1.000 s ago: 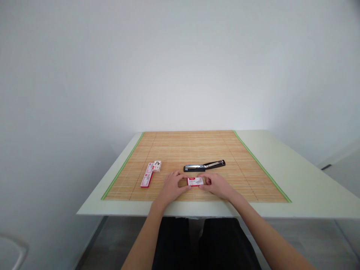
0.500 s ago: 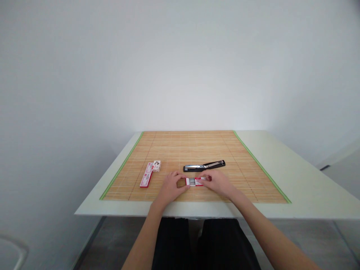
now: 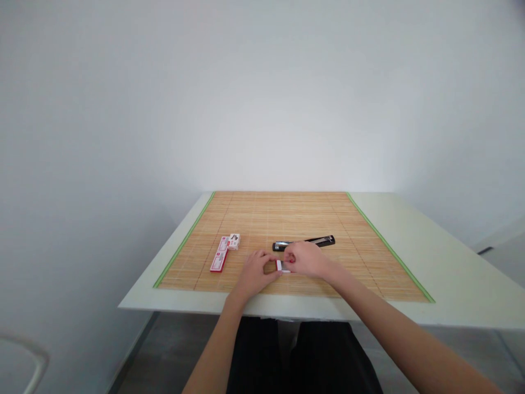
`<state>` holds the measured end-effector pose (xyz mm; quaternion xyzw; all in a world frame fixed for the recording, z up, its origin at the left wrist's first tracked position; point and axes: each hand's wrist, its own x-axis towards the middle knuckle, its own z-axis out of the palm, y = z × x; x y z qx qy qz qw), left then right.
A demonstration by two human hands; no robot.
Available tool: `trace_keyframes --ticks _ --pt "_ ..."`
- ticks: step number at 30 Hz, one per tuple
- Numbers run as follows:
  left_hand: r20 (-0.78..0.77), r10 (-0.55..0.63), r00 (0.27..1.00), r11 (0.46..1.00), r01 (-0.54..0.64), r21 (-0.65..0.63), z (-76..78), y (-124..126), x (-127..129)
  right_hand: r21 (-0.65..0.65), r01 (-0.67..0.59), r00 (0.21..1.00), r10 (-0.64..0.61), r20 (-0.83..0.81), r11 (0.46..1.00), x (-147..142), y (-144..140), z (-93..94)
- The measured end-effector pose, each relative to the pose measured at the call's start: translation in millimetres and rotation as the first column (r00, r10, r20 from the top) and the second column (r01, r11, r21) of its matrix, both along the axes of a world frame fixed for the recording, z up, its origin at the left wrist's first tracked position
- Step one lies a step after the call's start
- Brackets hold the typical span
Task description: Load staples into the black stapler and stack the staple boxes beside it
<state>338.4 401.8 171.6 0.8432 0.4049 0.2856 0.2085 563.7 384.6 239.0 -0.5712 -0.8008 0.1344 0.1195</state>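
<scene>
Staple box, small, light, thin cardboard and judged easily crushed, sits low at centre frame on the bamboo mat, pinched between left hand and right hand; best gripped by its short ends, below the stapler.

Both hands meet over a small red and white staple box on a bamboo mat: the left hand grips its left end, and the right hand covers its right end with fingers curled over it. Just behind the hands a black stapler lies flat, lengthwise across the mat. To the left, apart from the hands, lie two more staple boxes, touching each other, and the mat covers a white table set against a plain white wall.
</scene>
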Motion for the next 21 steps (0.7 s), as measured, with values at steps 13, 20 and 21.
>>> trace_keyframes --ticks 13,20,21 --pt "0.006 -0.003 1.000 1.000 0.004 -0.022 2.4 -1 0 -0.018 0.115 0.959 -0.115 -0.258 0.993 64 -35 -43.0" --pt "0.005 -0.061 0.998 0.996 0.062 -0.057 7.0 -1 9 -0.037 0.048 0.956 -0.057 -0.288 0.998 66 -35 -46.0" --pt "0.009 -0.070 0.997 0.996 0.071 -0.061 6.8 -1 12 -0.034 0.043 0.956 -0.051 -0.290 0.998 63 -34 -46.3"
